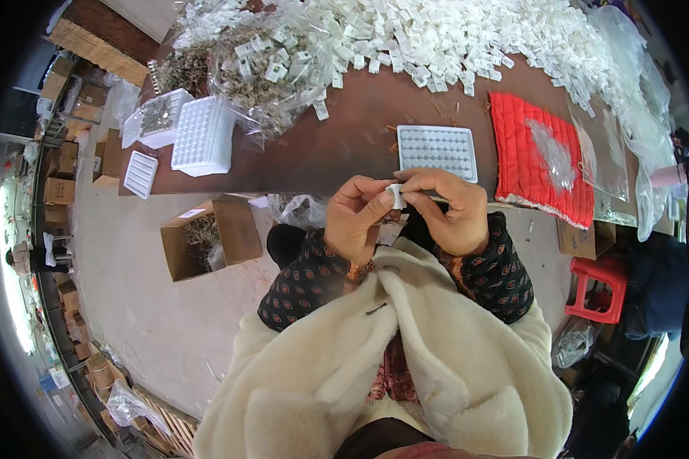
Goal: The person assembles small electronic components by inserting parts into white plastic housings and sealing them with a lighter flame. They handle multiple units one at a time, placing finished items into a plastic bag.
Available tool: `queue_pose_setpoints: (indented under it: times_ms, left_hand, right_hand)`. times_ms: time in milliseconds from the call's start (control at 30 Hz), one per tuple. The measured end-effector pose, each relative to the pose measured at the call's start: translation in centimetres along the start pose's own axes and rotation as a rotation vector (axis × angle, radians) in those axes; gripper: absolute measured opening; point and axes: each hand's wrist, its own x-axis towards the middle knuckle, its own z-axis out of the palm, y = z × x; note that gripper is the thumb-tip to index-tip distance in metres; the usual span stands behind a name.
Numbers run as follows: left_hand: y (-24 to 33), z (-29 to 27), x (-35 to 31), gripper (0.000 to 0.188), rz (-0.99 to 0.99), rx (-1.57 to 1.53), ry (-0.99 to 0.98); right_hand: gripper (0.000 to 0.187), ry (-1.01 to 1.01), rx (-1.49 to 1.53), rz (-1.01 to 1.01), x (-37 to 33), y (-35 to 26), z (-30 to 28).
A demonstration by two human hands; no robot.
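Observation:
A small white plastic piece is pinched between my two hands just off the table's near edge. My left hand grips its left side with thumb and fingers. On its other side, my right hand holds it the same way, fingertips bent inward. The fingers cover much of the piece, so its full shape does not show. Right behind my hands lies a pale tray with rows of small pockets. A big heap of similar white plastic pieces covers the far part of the table.
A stack of white trays and a bag of small metal parts are at left on the brown table. At right lies a red quilted cloth with clear bits on it. An open carton and a red stool stand below.

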Motion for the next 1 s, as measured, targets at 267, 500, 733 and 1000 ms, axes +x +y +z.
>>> queue_pose_setpoints:
  times_ms: [267,500,733,1000]
  left_hand:
    - [13.4,0.0,7.6,0.026,0.79,1.19,0.204]
    - [11.1,-1.8,6.9,0.019,0.995,1.216,0.183]
    - [2.1,-1.8,0.9,0.006,0.431,1.124,0.099]
    - [-1.8,2.6,0.1,0.025,0.816,1.569,-0.812]
  right_hand:
    - [0.02,0.147,-0.683,-0.15,-0.3,6.0,-4.3]
    - [0.017,0.026,-0.686,-0.249,-1.8,8.9,-4.3]
    - [0.017,0.072,-0.74,-0.429,-2.2,8.0,-3.9]
    - [0.016,0.214,-0.536,-0.329,-12.6,4.9,-4.9]
